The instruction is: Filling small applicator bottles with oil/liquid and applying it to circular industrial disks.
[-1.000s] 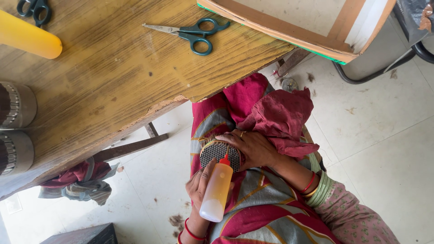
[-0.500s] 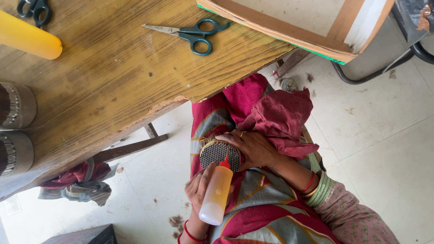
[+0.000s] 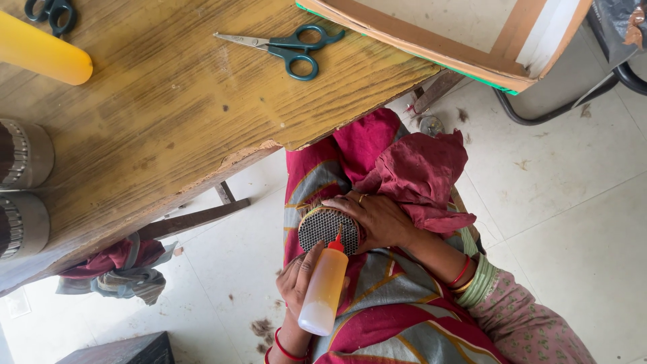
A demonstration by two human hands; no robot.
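My left hand grips a translucent squeeze bottle of pale yellow liquid with a red nozzle. The nozzle tip touches the black mesh face of a small round cylinder held over my lap. My right hand, with a ring on one finger and green and red bangles at the wrist, clasps that cylinder from the right side. A crumpled maroon cloth lies on my lap just behind the right hand.
The worn wooden table fills the upper left, with green-handled scissors, a yellow cylinder, two metal cylinders at its left edge and a cardboard-edged board. A cloth bundle hangs below. A dark chair leg curves at right.
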